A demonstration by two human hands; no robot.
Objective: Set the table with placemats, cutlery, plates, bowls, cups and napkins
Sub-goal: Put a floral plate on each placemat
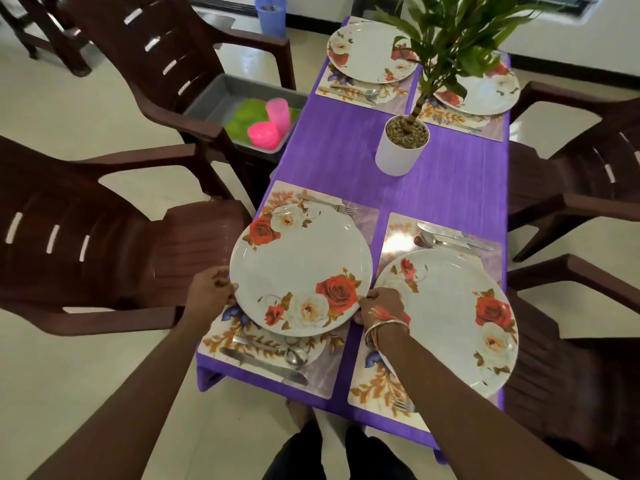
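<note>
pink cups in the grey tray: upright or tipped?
One translucent pink plastic cup stands upright; the other pink cup lies tipped on its side beside it, both inside the grey plastic tray on the chair.

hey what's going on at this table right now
A person is setting a purple-clothed table. Both hands, left hand and right hand, hold the near-left floral plate by its edges over a placemat that already carries cutlery. Three other places already have plates. A tray on a chair holds pink cups, not yet set out.
</note>
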